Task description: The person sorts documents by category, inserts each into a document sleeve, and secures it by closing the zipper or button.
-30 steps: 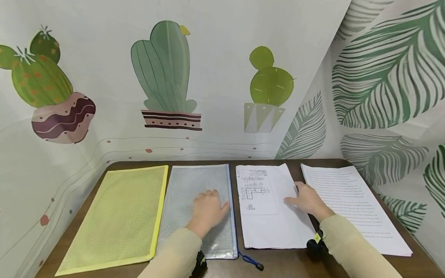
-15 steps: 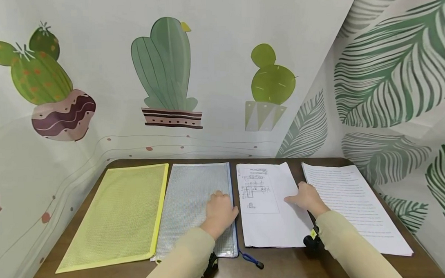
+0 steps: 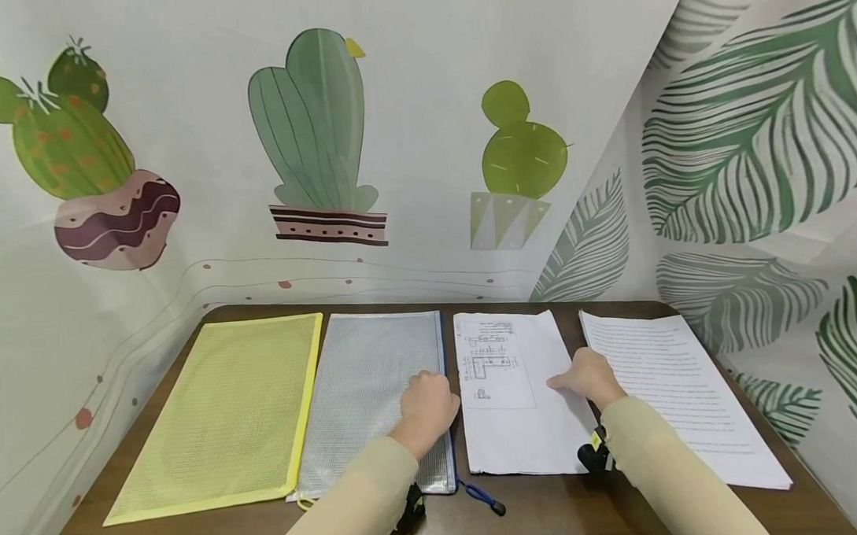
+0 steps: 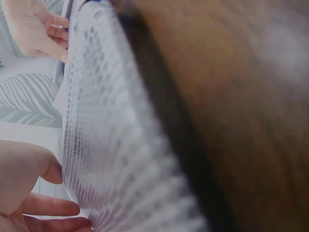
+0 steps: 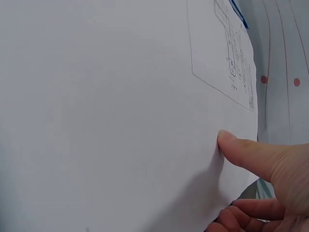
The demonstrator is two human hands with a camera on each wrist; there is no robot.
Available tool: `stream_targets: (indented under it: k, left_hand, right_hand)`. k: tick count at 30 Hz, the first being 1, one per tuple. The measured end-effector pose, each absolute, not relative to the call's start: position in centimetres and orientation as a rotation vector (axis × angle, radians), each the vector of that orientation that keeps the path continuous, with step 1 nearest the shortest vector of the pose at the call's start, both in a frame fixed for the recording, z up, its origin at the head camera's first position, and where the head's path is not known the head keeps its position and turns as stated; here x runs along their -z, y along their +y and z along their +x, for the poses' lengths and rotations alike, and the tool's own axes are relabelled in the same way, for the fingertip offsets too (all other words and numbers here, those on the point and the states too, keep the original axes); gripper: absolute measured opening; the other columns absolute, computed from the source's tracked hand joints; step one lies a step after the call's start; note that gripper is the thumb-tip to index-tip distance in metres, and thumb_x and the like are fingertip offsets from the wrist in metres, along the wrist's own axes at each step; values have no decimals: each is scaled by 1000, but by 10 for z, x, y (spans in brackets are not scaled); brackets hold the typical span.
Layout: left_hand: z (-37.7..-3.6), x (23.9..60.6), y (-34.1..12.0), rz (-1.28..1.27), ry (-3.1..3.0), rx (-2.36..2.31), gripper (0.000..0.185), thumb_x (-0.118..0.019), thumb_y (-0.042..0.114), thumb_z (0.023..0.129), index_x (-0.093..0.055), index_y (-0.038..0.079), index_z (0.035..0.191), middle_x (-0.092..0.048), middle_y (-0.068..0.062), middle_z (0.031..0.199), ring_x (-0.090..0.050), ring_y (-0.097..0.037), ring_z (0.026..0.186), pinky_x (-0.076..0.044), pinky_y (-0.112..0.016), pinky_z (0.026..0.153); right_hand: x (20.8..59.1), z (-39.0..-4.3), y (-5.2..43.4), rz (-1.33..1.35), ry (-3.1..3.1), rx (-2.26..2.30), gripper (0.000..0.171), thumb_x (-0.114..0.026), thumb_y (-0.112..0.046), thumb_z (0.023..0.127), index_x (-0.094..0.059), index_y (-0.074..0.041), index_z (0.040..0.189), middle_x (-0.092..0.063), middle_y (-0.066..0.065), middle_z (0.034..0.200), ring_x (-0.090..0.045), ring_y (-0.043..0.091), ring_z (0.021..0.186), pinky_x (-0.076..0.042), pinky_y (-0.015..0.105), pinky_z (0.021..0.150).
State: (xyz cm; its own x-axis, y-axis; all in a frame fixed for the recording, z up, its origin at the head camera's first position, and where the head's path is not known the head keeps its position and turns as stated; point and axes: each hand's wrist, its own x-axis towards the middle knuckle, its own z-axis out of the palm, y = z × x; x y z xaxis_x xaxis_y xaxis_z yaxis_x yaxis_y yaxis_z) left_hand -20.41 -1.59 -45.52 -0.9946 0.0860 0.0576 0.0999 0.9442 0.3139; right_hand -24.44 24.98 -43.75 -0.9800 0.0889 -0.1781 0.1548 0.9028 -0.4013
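Note:
My left hand [image 3: 428, 408] lies over the right side of a clear mesh document pouch [image 3: 364, 368] with a blue zip edge. The thumb reaches that edge. In the left wrist view, the fingers [image 4: 50, 205] touch the mesh, spaced apart from the thumb. To the right, a stack of white paper [image 3: 506, 446] with a line drawing on its top sheet lies flat. My right hand [image 3: 591, 377] grips this stack at its right edge. The right wrist view shows the thumb [image 5: 239, 149] pressed on the top sheet and the other fingers curled at the edge.
A yellow mesh pouch [image 3: 224, 408] lies at the left of the brown table [image 3: 543, 515]. At the far right is a stack of printed text sheets [image 3: 677, 393]. A blue zip-pull cord [image 3: 482, 498] sticks out from the clear pouch's corner. A patterned wall covering [image 3: 424, 142] stands behind.
My left hand has moved right across the clear pouch to its blue zip edge, and its fingers look more bent. My right hand has stayed at the drawing stack's right edge.

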Motion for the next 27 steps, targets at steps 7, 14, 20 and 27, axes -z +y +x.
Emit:
stream_targets:
  k: [7, 14, 20, 27]
  left_hand:
    - [-207, 453, -22, -124, -3043, 634, 25, -58, 16, 81, -54, 7, 58, -54, -8, 62, -48, -17, 53, -39, -29, 39]
    - [-205, 448, -29, -129, -3039, 753, 31, -56, 12, 84, -46, 11, 55, -46, -3, 56, -39, -13, 46, -33, -24, 39]
    - [-203, 447, -32, -142, -3030, 850, 28, -55, 10, 84, -46, 10, 58, -45, -3, 56, -39, -13, 46, -33, -24, 41]
    - [-202, 448, -33, -163, -3004, 889, 26, -54, 9, 85, -49, 10, 59, -46, -1, 54, -41, -12, 45, -33, -24, 40]
  right_hand:
    - [434, -246, 248, 172, 2919, 631, 61, -81, -26, 69, -55, 20, 100, -62, 25, 84, -58, 27, 71, -49, 35, 59]
    - [436, -247, 246, 203, 2874, 694, 59, -79, -23, 70, -54, 21, 101, -62, 28, 86, -61, 29, 70, -51, 36, 59]
    - [441, -244, 249, 214, 2867, 767, 35, -70, -16, 74, -57, 14, 87, -59, 19, 73, -58, 25, 63, -48, 33, 55]
    - [441, -239, 253, 211, 2919, 833, 21, -61, -12, 75, -63, 9, 75, -61, 15, 68, -54, 23, 61, -44, 31, 53]
